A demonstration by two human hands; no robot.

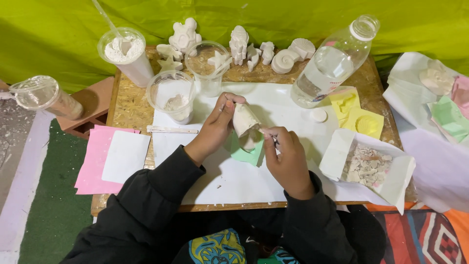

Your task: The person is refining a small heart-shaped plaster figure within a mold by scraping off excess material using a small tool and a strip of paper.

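My left hand [217,124] grips a small white plaster cast [244,119] and holds it up above a white sheet [234,181] on the little wooden table [124,105]. My right hand [288,156] pinches a thin tool against the lower end of the cast. Under the cast lies a green mould [246,155], partly hidden by both hands. Black sleeves cover both arms.
Several white plaster figures [239,44] line the table's far edge. Plastic cups [173,95] with white powder stand at the back left, a clear bottle [332,61] at the right. Yellow moulds [359,117], a paper with plaster scraps [369,166] and pink paper [95,159] surround the sheet.
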